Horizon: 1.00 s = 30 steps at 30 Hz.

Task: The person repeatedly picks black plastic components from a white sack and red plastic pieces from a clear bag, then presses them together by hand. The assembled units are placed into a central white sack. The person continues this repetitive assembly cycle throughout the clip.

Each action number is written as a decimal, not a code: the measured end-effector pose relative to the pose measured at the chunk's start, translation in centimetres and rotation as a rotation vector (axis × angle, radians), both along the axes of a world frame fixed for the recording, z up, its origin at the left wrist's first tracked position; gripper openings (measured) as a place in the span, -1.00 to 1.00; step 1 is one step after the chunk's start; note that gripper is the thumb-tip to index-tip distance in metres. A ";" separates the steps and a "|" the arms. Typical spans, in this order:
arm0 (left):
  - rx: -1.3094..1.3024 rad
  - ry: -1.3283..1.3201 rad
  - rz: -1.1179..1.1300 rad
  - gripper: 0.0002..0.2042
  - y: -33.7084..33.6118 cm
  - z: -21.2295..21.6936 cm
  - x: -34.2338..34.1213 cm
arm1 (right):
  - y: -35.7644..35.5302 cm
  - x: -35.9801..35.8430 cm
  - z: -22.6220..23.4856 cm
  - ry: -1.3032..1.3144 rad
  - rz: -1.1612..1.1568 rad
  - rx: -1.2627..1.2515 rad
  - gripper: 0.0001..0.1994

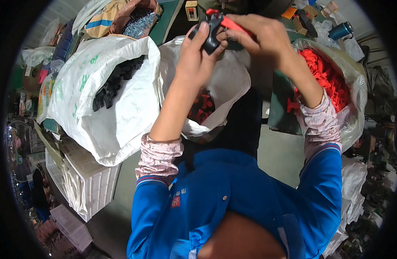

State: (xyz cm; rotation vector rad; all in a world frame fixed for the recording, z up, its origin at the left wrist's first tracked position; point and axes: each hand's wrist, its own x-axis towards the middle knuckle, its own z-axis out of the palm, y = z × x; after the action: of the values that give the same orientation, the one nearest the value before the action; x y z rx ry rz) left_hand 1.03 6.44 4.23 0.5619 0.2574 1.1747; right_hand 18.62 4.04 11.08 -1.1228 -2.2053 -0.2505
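Observation:
Between thumb and fingers, my left hand (197,60) grips a black plastic part (212,39) with a rounded, stubby shape. My right hand (265,36) is closed on a red plastic part (234,26), whose far end meets the top of the black one. Whether the two are joined cannot be made out. Just beyond them a thin metal rod (223,5) shows at the top edge. Below my hands, an open white sack (233,82) holds red and black pieces (201,106).
At left stands a large white sack (133,125) of black parts (114,86); at right, a clear-lined bag (356,93) of red parts (328,77). A brown bag (101,23) holds small metal-looking pieces (140,26). White crates (92,181) sit lower left. A dark blue cup (340,30) lies upper right.

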 end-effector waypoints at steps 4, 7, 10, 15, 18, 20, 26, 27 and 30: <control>0.025 0.325 0.072 -0.74 1.9 2.5 0.4 | 1.7 0.9 -0.6 0.221 -0.045 -0.257 -0.70; 0.032 0.507 0.048 -0.74 2.7 1.4 -0.3 | 1.6 0.7 -2.4 0.404 -0.030 -0.503 -0.65; -0.005 0.460 0.007 -0.65 1.1 1.0 -1.2 | 0.7 0.3 -2.8 0.526 -0.019 -0.664 -0.64; 0.050 0.569 0.375 -0.69 -1.3 -4.7 -6.9 | -2.8 2.2 -3.0 0.748 -0.079 -0.636 -0.56; 0.138 0.984 0.849 -0.79 -0.7 -11.1 -16.3 | -6.3 4.7 -5.0 0.693 -0.312 -0.648 -0.59; 0.293 1.141 1.198 -0.84 1.2 -14.1 -23.5 | -9.2 6.3 -7.9 0.773 -0.347 -0.736 -0.63; 0.010 1.963 0.863 -0.22 4.7 -20.0 -39.0 | -14.8 4.4 -11.7 0.567 -0.315 -0.830 -0.78; 0.146 1.846 0.857 -0.20 4.4 -19.9 -40.9 | -14.9 3.4 -10.5 0.534 -0.353 -0.945 -0.76; -0.176 1.742 0.762 -0.30 3.0 -18.7 -37.8 | -15.8 3.9 -8.4 0.375 -0.345 -0.780 -0.81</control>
State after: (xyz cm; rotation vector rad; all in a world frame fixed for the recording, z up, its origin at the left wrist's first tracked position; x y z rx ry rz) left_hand -36.75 9.47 -14.50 1.2761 2.1743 1.0254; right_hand 22.49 -11.79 2.67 -1.7849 -1.7764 0.6876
